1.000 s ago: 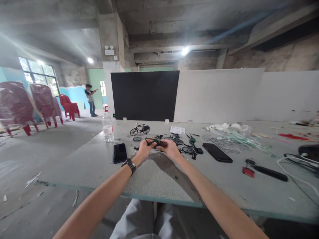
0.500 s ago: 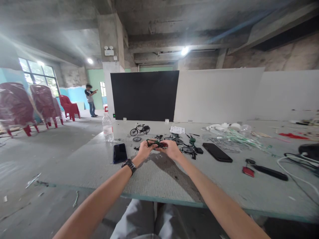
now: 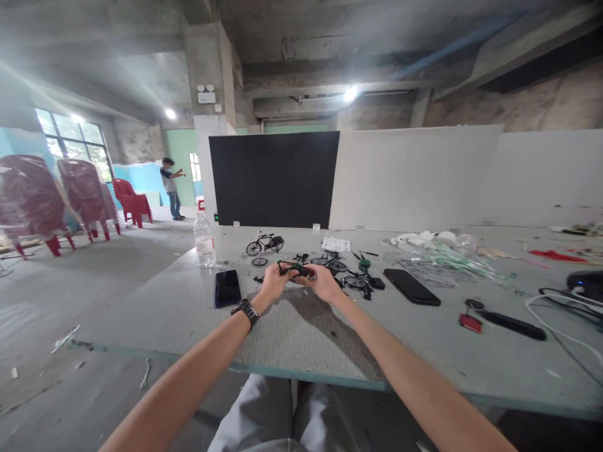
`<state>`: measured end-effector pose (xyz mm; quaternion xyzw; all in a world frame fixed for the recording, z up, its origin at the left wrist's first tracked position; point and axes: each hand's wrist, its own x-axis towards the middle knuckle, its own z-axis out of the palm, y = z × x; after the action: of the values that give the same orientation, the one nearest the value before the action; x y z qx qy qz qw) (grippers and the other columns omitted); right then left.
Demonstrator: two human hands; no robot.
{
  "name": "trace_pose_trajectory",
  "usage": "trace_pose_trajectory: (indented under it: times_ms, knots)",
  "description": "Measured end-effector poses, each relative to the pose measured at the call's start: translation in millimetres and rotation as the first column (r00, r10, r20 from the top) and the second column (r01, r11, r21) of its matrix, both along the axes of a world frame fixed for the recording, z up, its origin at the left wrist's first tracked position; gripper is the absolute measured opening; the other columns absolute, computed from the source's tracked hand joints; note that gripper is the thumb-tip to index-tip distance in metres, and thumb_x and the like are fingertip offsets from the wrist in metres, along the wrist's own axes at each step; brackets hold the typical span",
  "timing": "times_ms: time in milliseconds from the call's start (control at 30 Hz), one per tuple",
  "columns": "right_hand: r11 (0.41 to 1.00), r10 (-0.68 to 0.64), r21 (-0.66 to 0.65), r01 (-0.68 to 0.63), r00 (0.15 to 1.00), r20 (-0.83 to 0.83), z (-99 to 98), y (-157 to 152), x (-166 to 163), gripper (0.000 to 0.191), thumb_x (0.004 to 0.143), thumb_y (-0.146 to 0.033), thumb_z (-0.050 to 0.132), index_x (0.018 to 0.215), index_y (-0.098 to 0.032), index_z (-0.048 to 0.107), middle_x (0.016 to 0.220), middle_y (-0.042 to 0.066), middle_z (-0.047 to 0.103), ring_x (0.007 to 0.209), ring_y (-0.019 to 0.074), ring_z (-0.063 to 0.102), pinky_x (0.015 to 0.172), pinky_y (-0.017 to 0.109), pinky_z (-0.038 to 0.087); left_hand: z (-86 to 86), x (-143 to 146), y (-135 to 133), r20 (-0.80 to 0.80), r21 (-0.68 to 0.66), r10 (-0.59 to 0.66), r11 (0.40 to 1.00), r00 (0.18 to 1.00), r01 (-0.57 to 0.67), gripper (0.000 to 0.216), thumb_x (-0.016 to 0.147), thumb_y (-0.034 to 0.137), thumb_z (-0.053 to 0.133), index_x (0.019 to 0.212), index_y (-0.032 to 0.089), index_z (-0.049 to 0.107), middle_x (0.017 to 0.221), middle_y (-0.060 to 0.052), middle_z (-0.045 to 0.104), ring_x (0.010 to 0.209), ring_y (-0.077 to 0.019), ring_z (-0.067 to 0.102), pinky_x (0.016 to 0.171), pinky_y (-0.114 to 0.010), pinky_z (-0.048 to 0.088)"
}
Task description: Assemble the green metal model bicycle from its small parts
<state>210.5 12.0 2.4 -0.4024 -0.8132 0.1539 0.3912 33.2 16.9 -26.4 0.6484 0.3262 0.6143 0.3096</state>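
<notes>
Between both hands, just above the table, is a small dark green model bicycle frame (image 3: pixel 298 267). My left hand (image 3: pixel 274 282) is closed on its left end, fingers pinched. My right hand (image 3: pixel 323 284) pinches its right end; the fingertips partly cover small parts there. Beyond the left hand a finished-looking black model bicycle (image 3: pixel 265 245) stands upright, with a loose wheel (image 3: pixel 259 262) lying flat in front of it. Right of my right hand lie more model bicycle parts (image 3: pixel 357 282), wheels among them, and a green piece (image 3: pixel 364 264).
A water bottle (image 3: pixel 204 242) and a phone (image 3: pixel 227 289) are at left. Another phone (image 3: pixel 411 287), a black-handled tool (image 3: pixel 513 326), plastic sprues (image 3: pixel 424 272) and white cables (image 3: pixel 565 314) lie at right. A printed sheet (image 3: pixel 336 244) lies near the black panel (image 3: pixel 273 182). One person (image 3: pixel 172 188) stands far left.
Both hands keep hold of the frame, which has turned slightly between the fingers. The view has shifted very little. The distant person's arms have moved slightly.
</notes>
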Motion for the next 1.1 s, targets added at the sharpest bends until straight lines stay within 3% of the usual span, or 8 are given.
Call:
trace_pose_trajectory:
  times_ms: [333, 533, 800, 1100]
  knots:
    - [0.997, 0.044, -0.054, -0.052, 0.99, -0.134, -10.1, 4, -6, 0.048, 0.079, -0.065, 0.063, 0.08, -0.017, 0.064, 0.074, 0.006, 0.064, 0.068, 0.0192, 0.054, 0.062, 0.029, 0.043, 2.5, 1, 1, 0.033, -0.02, 0.026, 0.999, 0.999, -0.025, 0.021, 0.079, 0.026, 0.075, 0.095, 0.013, 0.074, 0.094, -0.01, 0.077, 0.088, -0.0231, 0.071, 0.086, -0.036, 0.054]
    - [1.0, 0.005, 0.014, -0.005, 0.997, -0.072, -6.4, 1, -4, 0.043, 0.083, -0.06, 0.062, 0.082, -0.017, 0.062, 0.077, 0.007, 0.065, 0.07, 0.02, 0.057, 0.07, 0.032, 0.045, 1.1, -1, 5, 0.041, -0.052, -0.006, 0.999, 0.999, 0.008, 0.022, 0.077, 0.027, 0.077, 0.093, 0.012, 0.074, 0.091, -0.01, 0.077, 0.087, -0.0238, 0.072, 0.083, -0.035, 0.055]
    - [0.992, -0.044, 0.117, 0.052, 0.997, -0.07, -6.6, 2, -7, 0.038, 0.089, -0.056, 0.058, 0.093, -0.019, 0.061, 0.089, 0.01, 0.069, 0.082, 0.0238, 0.063, 0.079, 0.036, 0.048, 4.3, -3, 10, 0.074, -0.038, -0.05, 0.998, 0.996, 0.053, 0.031, 0.077, 0.036, 0.078, 0.097, 0.013, 0.072, 0.093, -0.01, 0.077, 0.089, -0.0233, 0.071, 0.086, -0.036, 0.054]
    - [0.999, 0.021, 0.039, -0.013, 0.976, -0.217, -5.8, -1, -5, 0.044, 0.081, -0.059, 0.069, 0.101, -0.02, 0.06, 0.095, 0.01, 0.072, 0.087, 0.0256, 0.068, 0.082, 0.038, 0.053, 4.9, -2, 11, 0.101, -0.041, -0.086, 0.995, 0.991, 0.09, 0.038, 0.072, 0.048, 0.079, 0.087, 0.014, 0.074, 0.089, -0.01, 0.077, 0.084, -0.0229, 0.07, 0.08, -0.034, 0.053]
